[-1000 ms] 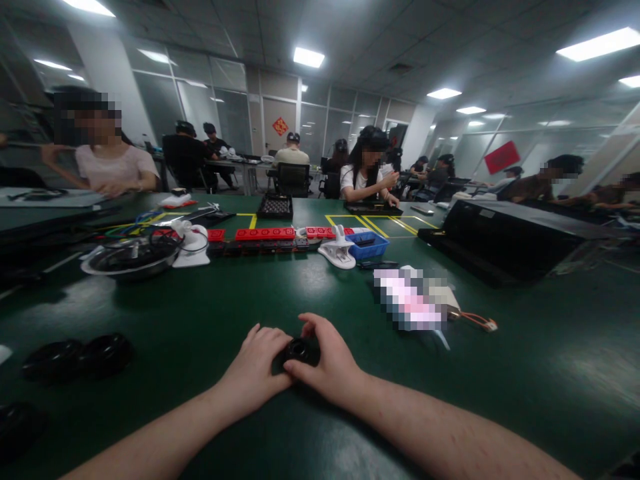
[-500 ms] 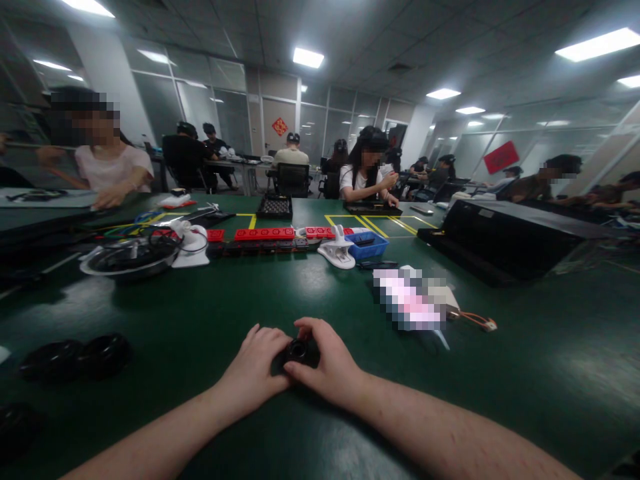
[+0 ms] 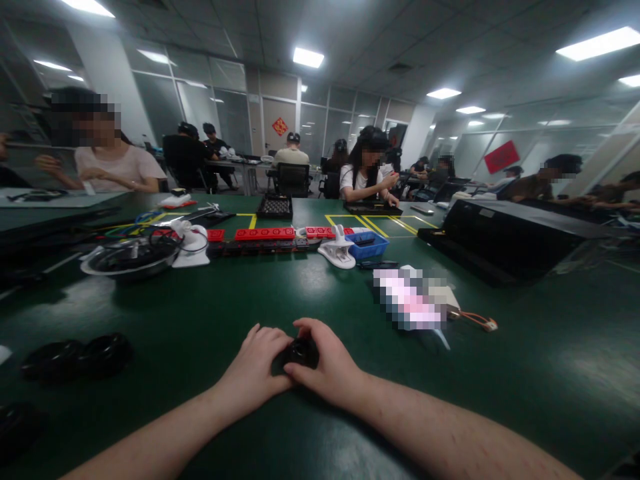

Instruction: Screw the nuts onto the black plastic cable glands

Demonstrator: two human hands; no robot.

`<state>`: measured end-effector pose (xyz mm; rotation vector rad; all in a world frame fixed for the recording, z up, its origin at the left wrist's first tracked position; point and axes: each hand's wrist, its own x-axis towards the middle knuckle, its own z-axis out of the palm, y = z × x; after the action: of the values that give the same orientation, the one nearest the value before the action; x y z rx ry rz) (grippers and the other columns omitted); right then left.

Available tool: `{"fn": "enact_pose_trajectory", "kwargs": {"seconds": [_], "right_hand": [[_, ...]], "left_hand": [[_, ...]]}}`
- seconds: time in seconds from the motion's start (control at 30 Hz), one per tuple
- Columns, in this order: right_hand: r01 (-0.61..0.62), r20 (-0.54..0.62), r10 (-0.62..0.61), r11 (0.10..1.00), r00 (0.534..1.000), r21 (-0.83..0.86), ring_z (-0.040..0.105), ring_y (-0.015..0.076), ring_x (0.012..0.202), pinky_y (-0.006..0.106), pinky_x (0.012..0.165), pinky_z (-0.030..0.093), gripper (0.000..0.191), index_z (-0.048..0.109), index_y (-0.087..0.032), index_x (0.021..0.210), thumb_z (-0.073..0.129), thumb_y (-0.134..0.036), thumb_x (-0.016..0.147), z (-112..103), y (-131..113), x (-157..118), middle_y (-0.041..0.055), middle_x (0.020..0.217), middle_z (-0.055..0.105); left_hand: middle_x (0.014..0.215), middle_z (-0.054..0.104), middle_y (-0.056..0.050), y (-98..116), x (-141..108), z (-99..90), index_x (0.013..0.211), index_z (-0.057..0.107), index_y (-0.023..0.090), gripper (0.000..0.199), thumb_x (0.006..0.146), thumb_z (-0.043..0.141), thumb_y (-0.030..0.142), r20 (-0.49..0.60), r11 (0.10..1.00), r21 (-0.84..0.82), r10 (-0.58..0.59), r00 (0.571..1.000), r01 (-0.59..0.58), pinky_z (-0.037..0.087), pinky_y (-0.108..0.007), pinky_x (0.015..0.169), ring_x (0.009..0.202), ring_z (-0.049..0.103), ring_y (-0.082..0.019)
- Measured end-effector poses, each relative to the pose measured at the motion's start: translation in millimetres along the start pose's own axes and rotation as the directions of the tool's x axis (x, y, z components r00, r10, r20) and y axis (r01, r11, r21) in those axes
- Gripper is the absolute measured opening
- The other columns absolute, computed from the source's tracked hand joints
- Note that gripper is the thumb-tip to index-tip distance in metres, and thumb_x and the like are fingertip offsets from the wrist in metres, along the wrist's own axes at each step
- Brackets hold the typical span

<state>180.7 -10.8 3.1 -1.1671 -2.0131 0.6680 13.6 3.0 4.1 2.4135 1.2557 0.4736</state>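
Observation:
Between my two hands, low over the green table (image 3: 280,433), is a small glossy black ring-shaped piece (image 3: 301,352). My left hand (image 3: 259,360) is curled against its left side, with the thumb towards me. Around its right side my right hand (image 3: 333,357) is wrapped, index finger on the far side and thumb on the near side. Much of the piece is hidden by my fingers, and its exact kind is not clear. To the left lie larger shiny black rings (image 3: 53,360), one beside another black ring (image 3: 106,353), and a dark rounded object (image 3: 20,427) nearer me.
A metal bowl (image 3: 95,270) holds dark items at the left. Red power strips (image 3: 265,234), a white clamp-like stand (image 3: 338,252) and a blue basket (image 3: 370,250) line the middle. A blurred phone-like object (image 3: 410,300) and a large black case (image 3: 515,240) are at right. Co-workers sit beyond.
The black piece has turned in my hands; its central hole, plain before, shows less now. My hands hardly moved. A co-worker at the left has drawn a hand back from the table.

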Motion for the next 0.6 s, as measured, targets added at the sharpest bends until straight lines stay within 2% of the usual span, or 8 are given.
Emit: {"fn": "enact_pose_trajectory", "kwargs": {"seconds": [0.07,0.2,0.27,0.37,0.47,0.53,0.6], "right_hand": [[0.057,0.007,-0.058,0.998,0.998,0.039,0.05,0.0192,0.095,0.036,0.086,0.041,0.055,0.041,-0.018,0.115,0.061,-0.014,0.065,0.2,0.9,-0.9,0.0055,0.101,0.053],[0.152,0.011,-0.154,0.985,0.988,0.078,0.045,0.0191,0.106,0.036,0.094,0.035,0.068,0.031,-0.018,0.124,0.057,-0.007,0.062,-1.7,-0.3,-3.1,0.0075,0.114,0.048],[0.12,-0.009,-0.12,0.992,0.993,0.049,0.043,0.0208,0.108,0.037,0.094,0.035,0.071,0.031,-0.017,0.124,0.064,-0.013,0.061,-2.5,-1.2,-2.9,0.009,0.117,0.045],[0.025,-0.028,-0.024,1.0,0.999,0.012,0.048,0.0216,0.099,0.038,0.087,0.04,0.068,0.038,-0.017,0.119,0.07,-0.026,0.06,-2.3,-1.0,-1.1,0.0078,0.108,0.049],[-0.022,-0.007,0.022,0.999,1.0,0.024,0.051,0.0202,0.092,0.037,0.083,0.043,0.058,0.042,-0.02,0.114,0.068,-0.024,0.063,-1.2,0.5,-0.3,0.0051,0.099,0.052],[0.036,0.015,-0.037,0.997,0.999,0.069,0.051,0.0192,0.095,0.036,0.086,0.041,0.055,0.039,-0.02,0.116,0.061,-0.015,0.065,-1.2,0.8,-1.3,0.0048,0.101,0.052],[0.117,0.027,-0.12,0.987,0.992,0.115,0.048,0.0191,0.102,0.037,0.091,0.038,0.061,0.034,-0.02,0.12,0.055,-0.008,0.064,-1.9,0.2,-2.8,0.0061,0.109,0.05]], "left_hand": [[0.093,0.057,-0.002,-1.6,0.0,1.3,0.091,0.056,0.021,0.024,0.068,0.057,0.028,-0.001,1.0,0.003,0.0,1.0,0.0,0.02,-0.051,0.1,0.094,0.05,-0.022],[0.097,0.057,-0.003,-6.5,1.0,4.5,0.093,0.056,0.021,0.026,0.067,0.058,0.026,0.006,1.0,0.005,-0.004,1.0,0.004,0.017,-0.051,0.101,0.097,0.049,-0.023],[0.097,0.056,-0.002,-7.3,1.3,4.9,0.094,0.056,0.021,0.029,0.066,0.058,0.026,0.003,1.0,0.0,0.005,1.0,-0.005,0.017,-0.051,0.101,0.097,0.049,-0.023],[0.093,0.057,-0.002,-5.4,1.4,3.5,0.091,0.056,0.021,0.025,0.066,0.058,0.025,-0.007,1.0,-0.001,0.008,1.0,-0.008,0.019,-0.051,0.1,0.094,0.05,-0.022],[0.091,0.057,-0.001,-2.5,1.3,1.8,0.09,0.056,0.021,0.024,0.066,0.057,0.025,0.006,1.0,0.001,-0.006,1.0,0.006,0.02,-0.051,0.1,0.093,0.05,-0.022],[0.093,0.057,-0.002,-2.2,1.4,1.8,0.09,0.056,0.021,0.024,0.067,0.056,0.026,0.016,1.0,0.005,-0.015,1.0,0.015,0.019,-0.051,0.1,0.094,0.05,-0.022],[0.095,0.057,-0.003,-3.3,1.5,2.6,0.09,0.056,0.02,0.023,0.068,0.056,0.027,0.014,1.0,0.011,-0.018,1.0,0.018,0.018,-0.051,0.101,0.096,0.049,-0.022]]}}
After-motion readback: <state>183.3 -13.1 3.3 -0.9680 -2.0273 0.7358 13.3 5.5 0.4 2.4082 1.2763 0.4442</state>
